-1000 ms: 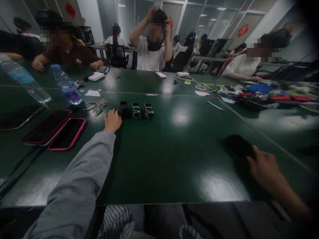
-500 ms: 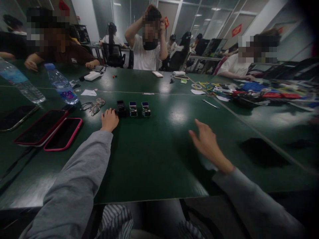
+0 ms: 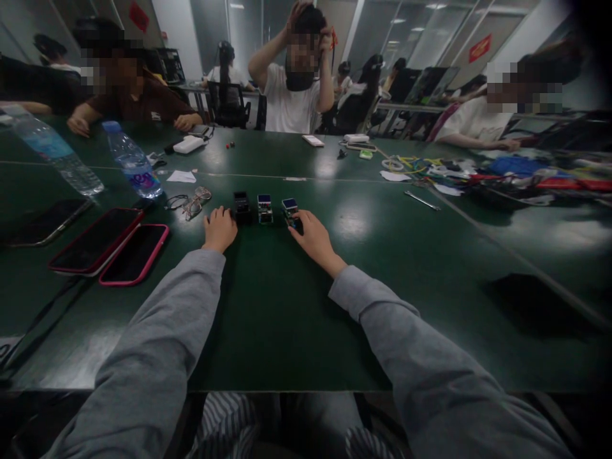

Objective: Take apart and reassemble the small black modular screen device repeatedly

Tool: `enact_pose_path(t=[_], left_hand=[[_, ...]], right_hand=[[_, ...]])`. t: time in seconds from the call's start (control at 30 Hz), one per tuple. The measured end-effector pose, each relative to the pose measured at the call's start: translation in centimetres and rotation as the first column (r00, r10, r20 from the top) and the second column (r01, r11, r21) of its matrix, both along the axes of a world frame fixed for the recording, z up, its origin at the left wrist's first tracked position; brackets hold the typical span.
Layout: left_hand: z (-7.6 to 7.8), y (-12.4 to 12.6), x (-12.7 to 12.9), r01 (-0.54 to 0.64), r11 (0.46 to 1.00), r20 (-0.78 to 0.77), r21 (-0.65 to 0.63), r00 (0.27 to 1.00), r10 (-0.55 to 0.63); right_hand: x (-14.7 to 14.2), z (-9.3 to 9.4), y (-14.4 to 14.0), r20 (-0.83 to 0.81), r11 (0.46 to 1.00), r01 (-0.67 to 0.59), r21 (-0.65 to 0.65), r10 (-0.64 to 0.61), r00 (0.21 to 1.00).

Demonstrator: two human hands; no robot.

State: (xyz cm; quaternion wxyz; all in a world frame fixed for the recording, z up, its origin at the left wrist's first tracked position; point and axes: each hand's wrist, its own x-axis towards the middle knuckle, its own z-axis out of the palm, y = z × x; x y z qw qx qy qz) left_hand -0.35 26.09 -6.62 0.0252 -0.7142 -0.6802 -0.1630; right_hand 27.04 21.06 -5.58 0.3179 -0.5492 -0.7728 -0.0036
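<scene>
Three small devices stand in a row on the dark green table: a black box [image 3: 241,208], a circuit-board module with a small screen [image 3: 264,209], and a similar circuit-board module [image 3: 289,204] on the right. My right hand [image 3: 314,239] holds that rightmost module at its right and near side, thumb and fingers about it; the module is turned slightly out of line. My left hand [image 3: 220,229] lies palm down just left of the black box, its fingers loosely spread and close to the box's side. Whether they touch it cannot be made out.
To the left lie eyeglasses [image 3: 196,204], a pink-edged phone [image 3: 135,255], a red-edged tablet-like device [image 3: 98,241] and two water bottles [image 3: 136,162]. A wrench [image 3: 421,200] and a heap of cables [image 3: 502,172] are at the right. Several people sit beyond the table.
My right hand has come in from the right, with the fingers apart, and closed on the rightmost module, which has turned a little. My left hand stays beside the black box. The view has shifted slightly.
</scene>
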Motion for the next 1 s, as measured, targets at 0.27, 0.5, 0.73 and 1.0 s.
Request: enact_pose_path(t=[0.27, 0.5, 0.73, 1.0], left_hand=[[0.0, 0.0, -0.1, 0.003, 1.000, -0.010, -0.008, 1.000, -0.003], [0.1, -0.1, -0.1, 0.005, 1.000, -0.004, -0.011, 1.000, -0.005], [0.2, -0.2, 0.0, 0.002, 1.000, -0.028, -0.014, 1.000, -0.003], [0.0, -0.1, 0.0, 0.002, 1.000, -0.018, 0.001, 1.000, -0.002]], right_hand=[[-0.1, -0.7, 0.5, -0.150, 0.994, 0.109, -0.028, -0.112, 0.982], [0.3, -0.8, 0.8, -0.164, 0.998, 0.060, -0.022, -0.063, 0.984], [0.3, -0.9, 0.7, -0.050, 1.000, 0.011, 0.005, -0.011, 0.999], [0.5, -0.9, 1.1, -0.294, 0.996, -0.057, -0.062, 0.036, 0.955]])
